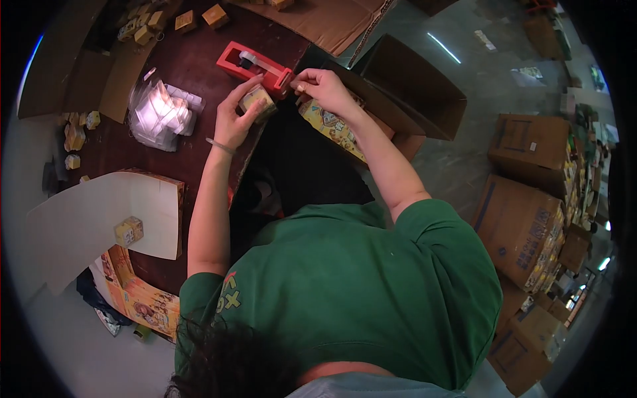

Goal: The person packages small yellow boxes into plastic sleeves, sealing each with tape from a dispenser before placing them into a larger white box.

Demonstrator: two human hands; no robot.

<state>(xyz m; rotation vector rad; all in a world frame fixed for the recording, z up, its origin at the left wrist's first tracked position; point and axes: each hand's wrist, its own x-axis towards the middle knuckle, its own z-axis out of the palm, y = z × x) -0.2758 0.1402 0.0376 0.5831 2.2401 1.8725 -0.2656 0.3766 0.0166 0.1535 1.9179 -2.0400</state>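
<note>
My left hand [235, 114] is closed around a small yellow box [258, 101], held by its sides near the table edge. Just beyond it stands a red tape dispenser [232, 56] with a roll of tape in it. At the dispenser's cutter end, my right hand [325, 90] has its thumb and fingers pinched together. Whatever is between those fingertips is too small to make out. Below my right forearm lies a yellow printed carton [328, 125], partly covered by the hand and arm.
Clear plastic bags [162, 116] lie on the dark red table [199, 159]. Another small box [129, 231] sits in a white-lined open carton [154, 205] at the left. Several small boxes [142, 26] are at the back. An open cardboard box [411, 86] and stacked cartons [521, 225] stand right.
</note>
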